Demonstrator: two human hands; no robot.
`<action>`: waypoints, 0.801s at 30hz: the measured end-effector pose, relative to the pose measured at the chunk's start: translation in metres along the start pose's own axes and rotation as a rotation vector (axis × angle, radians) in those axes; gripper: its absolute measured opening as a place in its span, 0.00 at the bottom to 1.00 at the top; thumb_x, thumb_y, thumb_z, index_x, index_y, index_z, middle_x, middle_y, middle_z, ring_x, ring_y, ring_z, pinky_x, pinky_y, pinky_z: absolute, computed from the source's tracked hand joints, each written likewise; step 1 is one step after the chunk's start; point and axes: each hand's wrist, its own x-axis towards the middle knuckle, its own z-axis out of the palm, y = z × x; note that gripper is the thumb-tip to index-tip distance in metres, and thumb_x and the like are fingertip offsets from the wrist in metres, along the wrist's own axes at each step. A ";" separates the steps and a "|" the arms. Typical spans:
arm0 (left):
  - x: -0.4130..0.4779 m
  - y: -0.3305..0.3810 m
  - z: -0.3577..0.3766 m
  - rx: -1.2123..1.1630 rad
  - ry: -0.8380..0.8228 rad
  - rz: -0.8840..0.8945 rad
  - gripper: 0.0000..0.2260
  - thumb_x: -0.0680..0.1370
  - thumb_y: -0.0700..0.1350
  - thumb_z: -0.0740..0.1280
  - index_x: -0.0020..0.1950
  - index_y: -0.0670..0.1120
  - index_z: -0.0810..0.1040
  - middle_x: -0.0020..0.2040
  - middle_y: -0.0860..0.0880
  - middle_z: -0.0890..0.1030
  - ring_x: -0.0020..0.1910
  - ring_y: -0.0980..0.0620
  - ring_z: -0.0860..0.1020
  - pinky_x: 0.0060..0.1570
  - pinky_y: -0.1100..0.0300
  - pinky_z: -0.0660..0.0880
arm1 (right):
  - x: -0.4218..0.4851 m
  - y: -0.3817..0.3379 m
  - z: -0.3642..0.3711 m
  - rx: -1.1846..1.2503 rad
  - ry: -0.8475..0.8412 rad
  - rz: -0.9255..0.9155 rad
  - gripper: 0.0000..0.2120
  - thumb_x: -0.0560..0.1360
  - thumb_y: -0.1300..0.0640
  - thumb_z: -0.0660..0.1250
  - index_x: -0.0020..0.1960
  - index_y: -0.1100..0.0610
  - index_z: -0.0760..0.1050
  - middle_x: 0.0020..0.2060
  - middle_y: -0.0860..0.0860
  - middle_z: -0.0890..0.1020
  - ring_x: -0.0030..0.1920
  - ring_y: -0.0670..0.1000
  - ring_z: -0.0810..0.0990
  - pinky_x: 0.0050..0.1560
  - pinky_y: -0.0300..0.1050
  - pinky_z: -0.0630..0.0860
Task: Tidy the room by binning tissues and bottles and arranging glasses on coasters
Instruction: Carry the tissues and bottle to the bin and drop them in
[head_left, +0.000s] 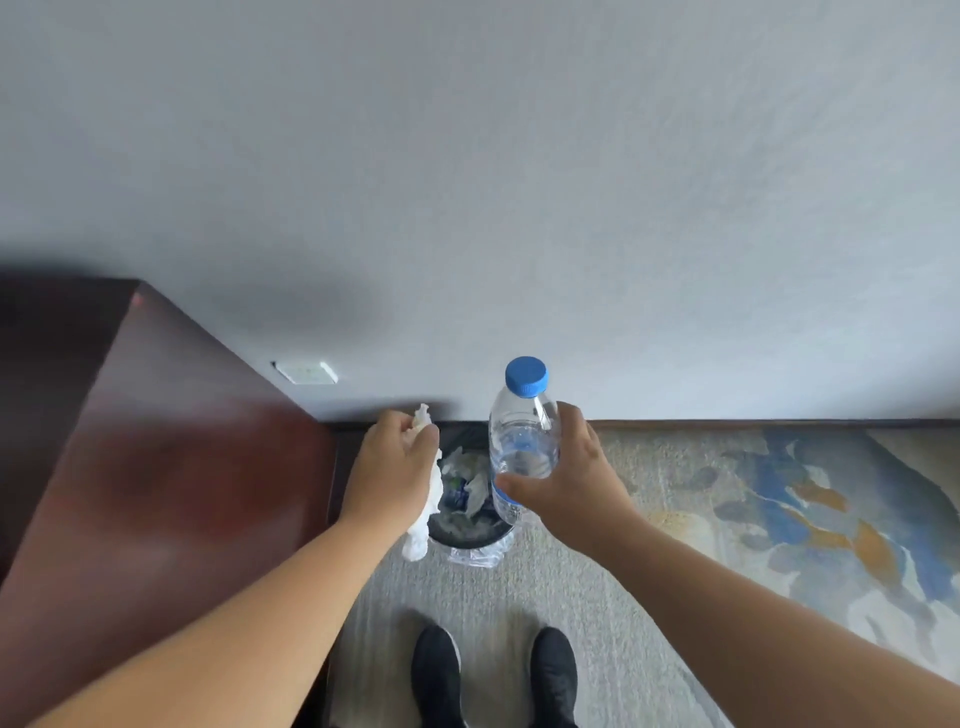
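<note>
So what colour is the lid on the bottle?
Blue: the bottle cap shows clearly in the head view.

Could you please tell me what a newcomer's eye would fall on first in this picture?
Centre frame, the right hand holds a clear water bottle with a blue cap, upright over a dark waste bin by the wall. Beside it, the left hand grips a white tissue over the bin's left edge; crumpled rubbish lies inside.

Lighting: we record soft, even light, with a faint shadow on the pale grey wall (322, 312). Focus: the dark reddish wooden cabinet (171, 467) is blurred and dully glossy. Wide-angle bending at the edges.
</note>
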 end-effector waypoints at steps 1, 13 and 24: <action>0.009 -0.014 0.013 -0.007 0.005 -0.036 0.07 0.78 0.49 0.61 0.48 0.45 0.72 0.48 0.47 0.77 0.47 0.46 0.75 0.41 0.55 0.67 | 0.011 0.012 0.011 -0.006 -0.009 0.003 0.32 0.68 0.49 0.73 0.66 0.47 0.60 0.57 0.48 0.70 0.54 0.49 0.73 0.47 0.42 0.71; 0.064 -0.121 0.130 -0.082 0.109 -0.206 0.16 0.77 0.52 0.65 0.60 0.46 0.69 0.57 0.49 0.69 0.50 0.51 0.70 0.44 0.62 0.63 | 0.101 0.120 0.108 -0.106 -0.094 0.035 0.32 0.69 0.52 0.74 0.66 0.49 0.61 0.57 0.48 0.70 0.50 0.48 0.74 0.43 0.42 0.71; 0.062 -0.153 0.133 0.026 -0.036 -0.266 0.12 0.79 0.54 0.59 0.55 0.49 0.75 0.55 0.49 0.77 0.50 0.51 0.75 0.47 0.58 0.67 | 0.110 0.137 0.112 -0.221 -0.197 0.140 0.38 0.68 0.50 0.73 0.73 0.48 0.58 0.64 0.51 0.67 0.60 0.55 0.74 0.59 0.55 0.76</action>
